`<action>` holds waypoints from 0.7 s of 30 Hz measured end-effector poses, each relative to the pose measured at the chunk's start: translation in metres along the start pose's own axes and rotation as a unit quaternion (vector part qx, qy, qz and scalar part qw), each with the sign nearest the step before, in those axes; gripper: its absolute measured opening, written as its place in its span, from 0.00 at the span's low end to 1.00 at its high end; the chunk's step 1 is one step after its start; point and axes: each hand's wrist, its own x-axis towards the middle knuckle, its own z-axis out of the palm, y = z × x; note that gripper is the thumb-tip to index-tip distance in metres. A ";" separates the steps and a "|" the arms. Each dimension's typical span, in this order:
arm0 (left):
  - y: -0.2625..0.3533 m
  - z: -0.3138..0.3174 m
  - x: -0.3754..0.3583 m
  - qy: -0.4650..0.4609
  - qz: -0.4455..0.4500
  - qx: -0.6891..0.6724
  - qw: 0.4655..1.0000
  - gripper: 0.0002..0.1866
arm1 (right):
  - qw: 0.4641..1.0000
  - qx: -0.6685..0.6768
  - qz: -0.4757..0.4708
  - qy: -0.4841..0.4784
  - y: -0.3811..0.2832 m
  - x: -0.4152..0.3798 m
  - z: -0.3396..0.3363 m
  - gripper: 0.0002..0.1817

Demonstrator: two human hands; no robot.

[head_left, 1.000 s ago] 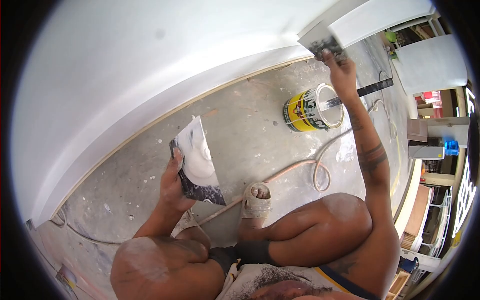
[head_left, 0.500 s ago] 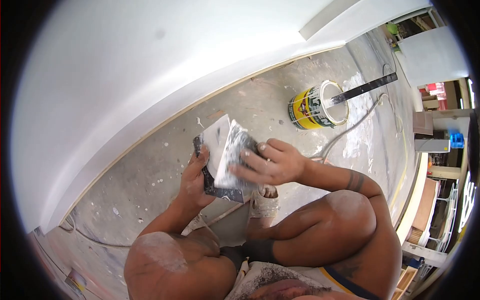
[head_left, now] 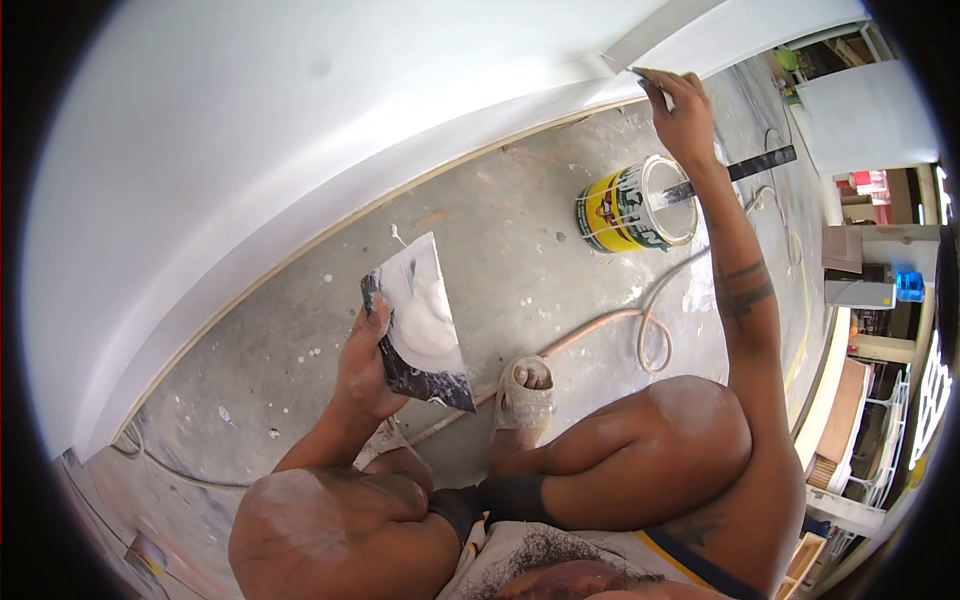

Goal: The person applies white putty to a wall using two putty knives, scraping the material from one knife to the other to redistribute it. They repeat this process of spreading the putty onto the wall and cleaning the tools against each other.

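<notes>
My left hand [head_left: 362, 365] grips a dark flat plate [head_left: 435, 390] by its left edge, thumb on top. A thick smooth mound of white putty [head_left: 425, 312] covers much of that plate. Stretched far forward, my right hand [head_left: 686, 115] pinches a flat putty scraper [head_left: 641, 73], seen nearly edge-on. The scraper is up against the white wall [head_left: 330, 130], close to the corner of a projecting ledge [head_left: 660, 35]; whether its edge touches is hard to make out.
An open yellow and green paint bucket [head_left: 612, 213] stands on the concrete floor [head_left: 530, 240], a black bar [head_left: 755, 167] leaning out of it. A hose [head_left: 600, 322] loops near my foot [head_left: 527, 395]. Shelves and a blue water bottle [head_left: 909, 286] are at far right.
My right hand has moved from over the plate, up and right to the wall, taking the scraper along. The plate in my left hand has shifted slightly left, its white putty now uncovered.
</notes>
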 end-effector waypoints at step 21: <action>0.003 0.002 -0.005 0.020 0.017 0.031 0.999 0.25 | 0.985 -0.127 -0.109 -0.039 0.023 0.019 0.036 0.13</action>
